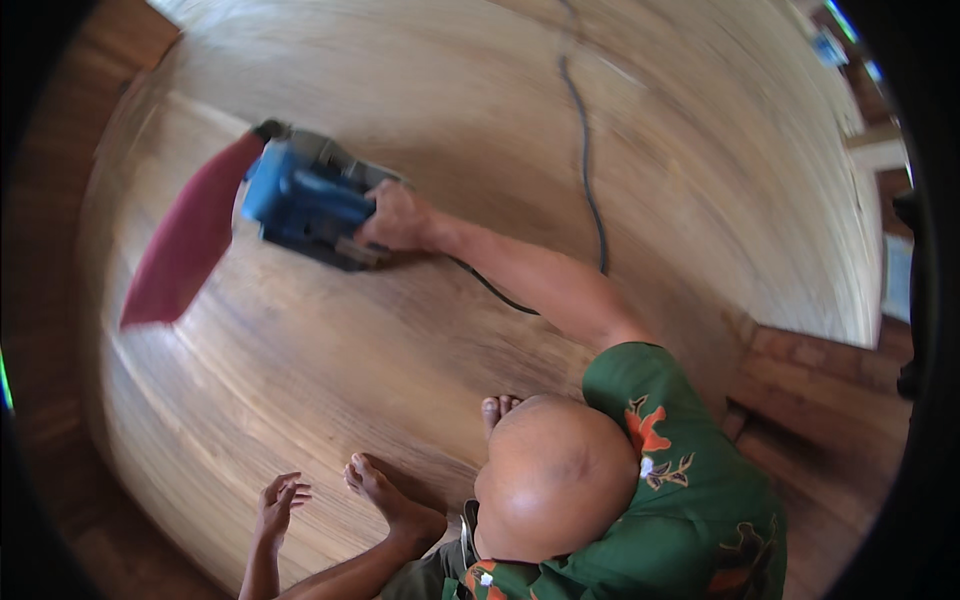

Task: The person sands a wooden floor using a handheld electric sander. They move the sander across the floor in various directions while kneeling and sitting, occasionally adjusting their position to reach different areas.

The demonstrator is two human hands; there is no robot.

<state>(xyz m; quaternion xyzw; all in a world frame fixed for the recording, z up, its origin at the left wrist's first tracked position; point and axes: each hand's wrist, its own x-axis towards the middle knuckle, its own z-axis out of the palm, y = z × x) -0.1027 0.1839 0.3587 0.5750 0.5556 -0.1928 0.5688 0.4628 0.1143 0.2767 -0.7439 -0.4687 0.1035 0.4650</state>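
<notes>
My right hand (396,217) is wrapped round the handle of a blue belt sander (310,200), with the arm stretched out to the left. The sander sits on a broad wooden surface (300,370) and looks slightly blurred. From its far left end hangs a long dark red dust bag (190,235), whose tip points toward the lower left. My left hand (281,503) is at the lower left, beside my bare foot. It holds nothing, and its fingers are apart and loosely bent.
A dark power cord (584,140) runs down from the top edge, passes under my right forearm and reaches the sander. My bent knee (555,470) is at the lower middle. Reddish-brown floorboards (820,400) lie past the wooden surface's right edge.
</notes>
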